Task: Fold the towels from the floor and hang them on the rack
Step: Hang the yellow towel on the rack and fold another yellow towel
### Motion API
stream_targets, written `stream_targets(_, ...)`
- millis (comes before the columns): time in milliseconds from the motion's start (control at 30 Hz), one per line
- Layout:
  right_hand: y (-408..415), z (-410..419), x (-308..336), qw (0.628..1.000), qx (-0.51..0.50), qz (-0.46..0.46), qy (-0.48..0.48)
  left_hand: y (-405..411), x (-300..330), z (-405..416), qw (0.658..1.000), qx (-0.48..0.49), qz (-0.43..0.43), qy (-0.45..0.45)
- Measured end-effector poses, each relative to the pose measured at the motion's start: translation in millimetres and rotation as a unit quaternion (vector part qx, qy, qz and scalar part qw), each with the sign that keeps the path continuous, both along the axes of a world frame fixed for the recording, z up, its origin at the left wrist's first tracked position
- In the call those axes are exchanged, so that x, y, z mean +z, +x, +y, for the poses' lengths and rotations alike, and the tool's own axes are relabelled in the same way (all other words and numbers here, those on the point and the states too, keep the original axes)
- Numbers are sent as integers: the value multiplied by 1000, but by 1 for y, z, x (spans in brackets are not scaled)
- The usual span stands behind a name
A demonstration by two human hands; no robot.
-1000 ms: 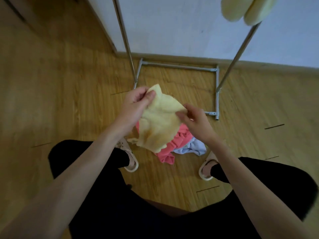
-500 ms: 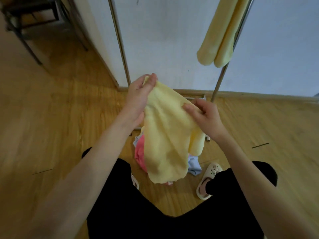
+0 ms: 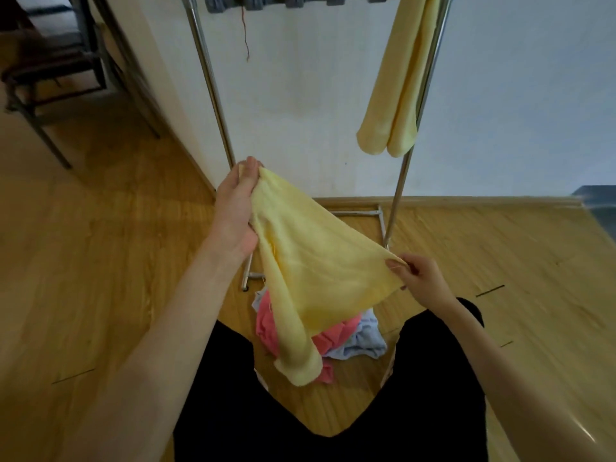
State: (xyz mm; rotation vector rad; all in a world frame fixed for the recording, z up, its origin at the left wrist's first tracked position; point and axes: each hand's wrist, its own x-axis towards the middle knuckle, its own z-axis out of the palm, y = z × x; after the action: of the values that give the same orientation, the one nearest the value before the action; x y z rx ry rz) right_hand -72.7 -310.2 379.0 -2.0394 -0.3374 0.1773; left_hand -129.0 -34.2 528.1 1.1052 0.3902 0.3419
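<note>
Yellow towel stretched between left hand and right hand.

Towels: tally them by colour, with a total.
Yellow: 2, the held towel pinched by the left hand and right hand, and the hung towel on the rack
Pink: 1, pink towel on the floor
Light blue: 1, blue towel beside it
Total: 4
</note>
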Motion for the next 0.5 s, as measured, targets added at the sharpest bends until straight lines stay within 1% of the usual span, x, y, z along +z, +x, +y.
stream_targets(67, 2, 3, 5, 1000, -14, 4, 11, -3, -7, 4, 998, 19, 17, 59)
stream_targets(133, 5, 7, 11, 999, -27, 22, 25, -6, -14, 11, 994, 42, 36, 92)
stream_targets(200, 6, 12, 19, 997, -49, 40, 42, -10, -19, 20, 991, 63, 53, 103)
stream_targets(267, 8, 17, 24, 995, -70, 30, 61, -14, -19, 28, 993, 59, 62, 84)
stream_targets(333, 11, 22, 27, 993, -94, 6, 75, -19, -17, 34, 996, 21, 65, 51)
stream_targets(400, 16, 27, 34, 989, -116, 1, 92, -23, -12, 37, 996, -36, 66, 38)
stream_targets(500, 19, 38, 54, 985, -121, 8, 123, -27, -7, 37, 989, -111, 60, 72)
